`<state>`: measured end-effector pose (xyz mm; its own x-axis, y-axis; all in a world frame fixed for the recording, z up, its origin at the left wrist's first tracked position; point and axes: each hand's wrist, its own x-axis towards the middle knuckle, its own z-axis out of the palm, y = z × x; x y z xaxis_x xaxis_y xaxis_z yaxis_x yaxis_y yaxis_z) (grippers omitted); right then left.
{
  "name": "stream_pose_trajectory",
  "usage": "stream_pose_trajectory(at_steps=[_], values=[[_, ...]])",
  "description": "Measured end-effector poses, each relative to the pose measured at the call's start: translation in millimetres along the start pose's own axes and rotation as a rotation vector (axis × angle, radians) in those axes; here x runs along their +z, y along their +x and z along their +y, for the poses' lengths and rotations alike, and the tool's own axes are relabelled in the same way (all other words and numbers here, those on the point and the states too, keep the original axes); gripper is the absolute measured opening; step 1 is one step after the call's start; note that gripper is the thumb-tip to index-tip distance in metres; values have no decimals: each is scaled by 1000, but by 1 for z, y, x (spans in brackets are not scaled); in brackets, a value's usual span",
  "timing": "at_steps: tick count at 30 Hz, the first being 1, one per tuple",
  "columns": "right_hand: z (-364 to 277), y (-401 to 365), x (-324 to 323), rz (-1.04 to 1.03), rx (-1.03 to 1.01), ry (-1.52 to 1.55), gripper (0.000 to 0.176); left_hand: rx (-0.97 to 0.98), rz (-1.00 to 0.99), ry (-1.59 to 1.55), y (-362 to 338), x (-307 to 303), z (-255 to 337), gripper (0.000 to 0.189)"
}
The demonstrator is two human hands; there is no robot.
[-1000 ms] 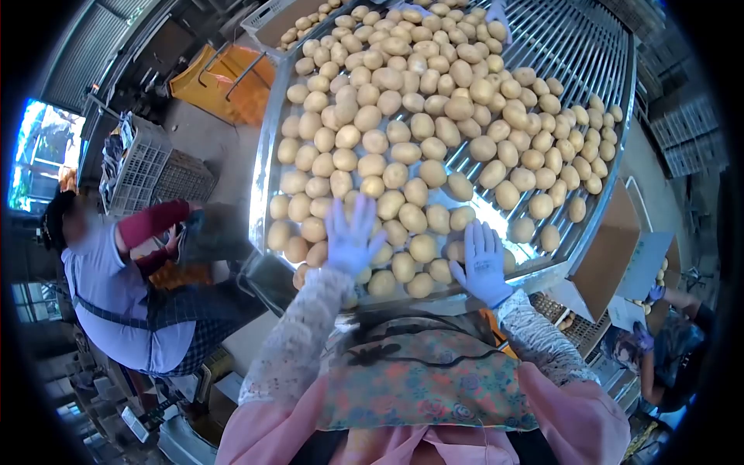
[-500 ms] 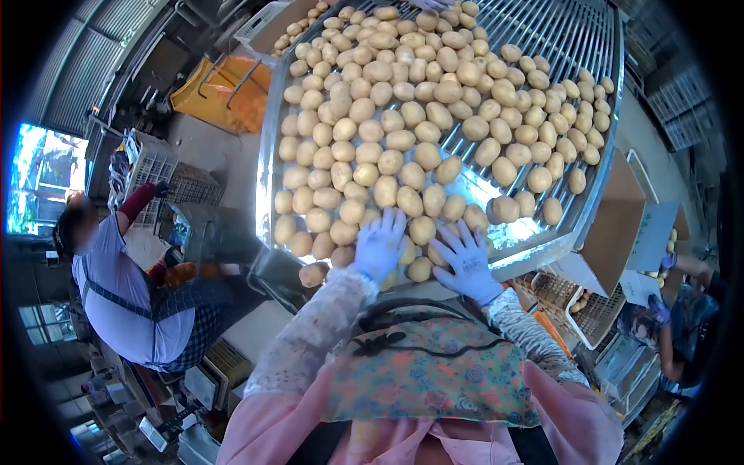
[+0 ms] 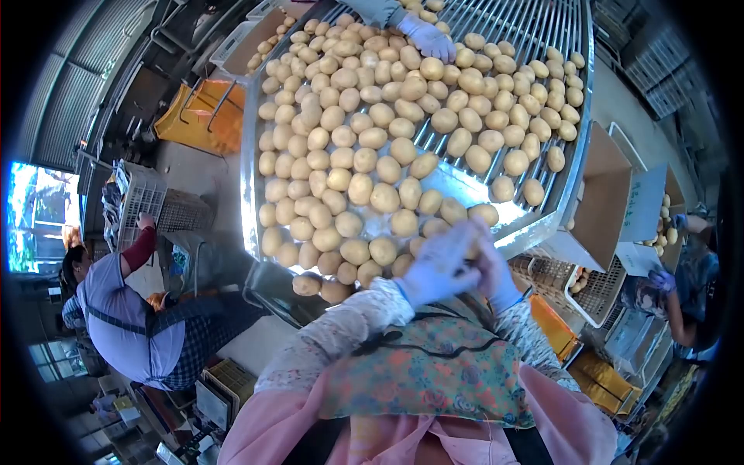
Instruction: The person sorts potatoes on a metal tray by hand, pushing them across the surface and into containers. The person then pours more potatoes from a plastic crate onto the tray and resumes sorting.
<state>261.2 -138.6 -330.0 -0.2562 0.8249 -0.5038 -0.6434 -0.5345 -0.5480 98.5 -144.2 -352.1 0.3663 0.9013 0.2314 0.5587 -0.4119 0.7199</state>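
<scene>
Pale potatoes (image 3: 385, 198) lie in a thick layer on the metal sorting table (image 3: 249, 186). At the table's near edge, my left hand (image 3: 440, 267), in a light glove, reaches across toward my right hand (image 3: 496, 271), and the two meet. Motion smears the left fingers, and the right fingers are partly hidden behind them. Something yellowish, perhaps a potato, shows between the hands, but I cannot make out which hand has it. Several potatoes lie just beyond and to the left of my left hand.
A co-worker's gloved hand (image 3: 428, 37) reaches over the potatoes at the far side. An open cardboard box (image 3: 604, 198) and a crate (image 3: 598, 294) stand at right, near another person (image 3: 682, 291). At left, a person (image 3: 139, 310) works by stacked crates (image 3: 143, 203).
My hands have come together from spread, flat positions on and beside the potatoes. The far co-worker's hand has reached further in. The left person's arm has shifted, and the whole view has moved a little.
</scene>
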Motion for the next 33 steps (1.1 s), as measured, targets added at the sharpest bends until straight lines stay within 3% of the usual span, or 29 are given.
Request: stream_pose_trajectory(at_steps=[1,2,3,4,5,6,7,8,9,10,11,12,13,14,15,16,17,18,19,20,21,22,24,27,28,29,30,31,33], values=[[-7,12,-37,58,-13,-135,55,141,14,27,0,-3,23,62],[-30,15,-56,54,-119,-319,48,138,15,26,-8,-3,14,62],[-56,10,-92,63,-133,-219,43,183,6,105,-21,-5,-6,66],[-88,4,-99,10,-284,-124,41,223,-5,186,-38,-10,-28,69],[-125,3,-115,60,-438,-209,43,89,-55,278,-65,-23,-55,67],[-159,5,-125,184,-446,-43,47,-43,-110,369,-94,-46,-77,66],[-182,4,-137,309,-455,125,50,-51,-196,469,-116,-78,-84,67],[-186,1,-155,313,-461,128,50,-145,-251,499,-135,-95,-86,71],[-186,5,-174,567,-628,-335,52,-140,-243,497,-144,-102,-97,71],[-183,7,-175,804,-764,-820,54,-209,-115,557,-157,-102,-108,74],[-167,14,-175,706,-911,-1012,53,-285,12,619,-172,-98,-116,76],[-145,24,-162,512,-848,-909,45,-295,21,625,-166,-88,-121,76],[-123,37,-171,354,-707,-1157,36,-422,72,794,-148,-72,-123,77],[-91,34,-124,163,-622,-1315,30,-551,112,957,-138,-57,-119,78],[-71,18,-67,-29,-643,-1624,28,-558,105,955,-129,-47,-104,78],[-63,32,-46,-395,-685,-1740,28,-517,60,858,-116,-40,-85,79],[-47,41,-29,-495,-802,-1797,27,-480,20,762,-111,-38,-75,80],[-28,52,-31,-492,-853,-1807,35,-493,29,765,-120,-43,-74,80],[-17,58,-20,-507,-861,-1804,35,-384,-30,626,-137,-52,-76,82],[-6,62,-9,-489,-855,-2021,42,-272,-94,487,-153,-61,-78,84],[5,63,-2,-461,-832,-2236,49,-278,-98,489,-171,-72,-81,84],[21,69,0,-461,-821,-2230,49,-305,-69,568,-191,-85,-83,82],[41,96,3,-319,-461,-2591,62,-378,3,626,-202,-93,-82,80],[25,102,19,-451,-308,-2352,57,-422,104,609,-153,-84,-54,75],[22,96,18,-442,-305,-2352,57,-279,111,533,-136,-81,-50,63],[15,89,16,-431,-283,-2068,56,-273,111,526,-129,-72,-52,63],[7,85,10,-419,-266,-1789,54,-147,65,445,-124,-61,-57,57],[2,79,-3,-420,-265,-1798,54,-26,19,365,-119,-56,-57,52],[-8,67,-34,-159,-168,-728,51,-35,35,360,-118,-56,-55,48]])
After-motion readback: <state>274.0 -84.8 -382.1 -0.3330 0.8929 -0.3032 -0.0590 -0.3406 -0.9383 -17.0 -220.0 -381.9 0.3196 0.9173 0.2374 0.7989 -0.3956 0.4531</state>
